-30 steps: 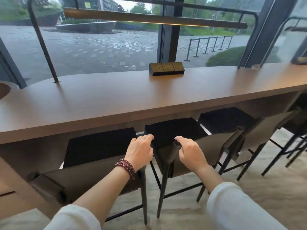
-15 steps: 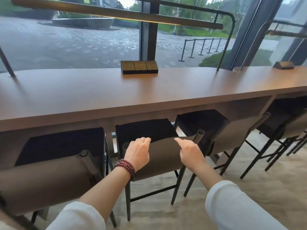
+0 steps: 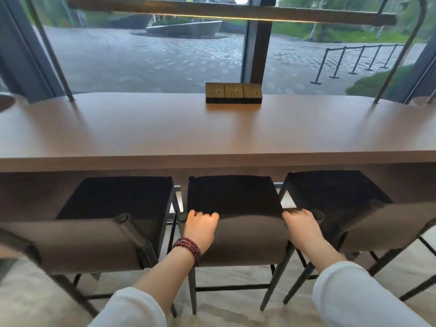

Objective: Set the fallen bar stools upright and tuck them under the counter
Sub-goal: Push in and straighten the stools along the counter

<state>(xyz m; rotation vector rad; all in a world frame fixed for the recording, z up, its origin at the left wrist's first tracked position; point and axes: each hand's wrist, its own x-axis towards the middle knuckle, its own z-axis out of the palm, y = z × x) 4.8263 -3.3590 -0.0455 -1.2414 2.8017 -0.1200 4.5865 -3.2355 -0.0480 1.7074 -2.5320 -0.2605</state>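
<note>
Here, three bar stools stand upright in a row along the long brown bench (image 3: 188, 128), each with a black seat and a grey-brown backrest turned toward the person. The middle bar stool (image 3: 232, 194) is straight ahead, its seat close up to the bench's front edge. How far it reaches under the top cannot be told. Its dark legs rest on the pale floor (image 3: 236, 312).

The left hand (image 3: 200, 228) grips the top edge of this stool's backrest (image 3: 250, 241) near its left post, fingers curled over the rim. A dark red beaded bracelet (image 3: 188, 249) wraps that wrist. The right hand (image 3: 302, 228) grips the same top edge near the right post, its fingers curled over as well, though blurred. The two hands are apart, at opposite ends of the backrest, and both forearms come out of white sleeves (image 3: 354, 298) at the bottom of the view.

The left bar stool (image 3: 113, 199) stands just beside the middle one, its backrest nearer the camera and blurred. The right bar stool (image 3: 335, 190) stands just beside it on the other side, its seat also close to the bench edge.

At the far edge of the bench top, by the window, sits a dark block of three power sockets (image 3: 233, 93). Thin metal rods rise from the bench top at left and right toward a long lamp bar (image 3: 212, 14) overhead. Beyond the glass lie grey paving and greenery.
</note>
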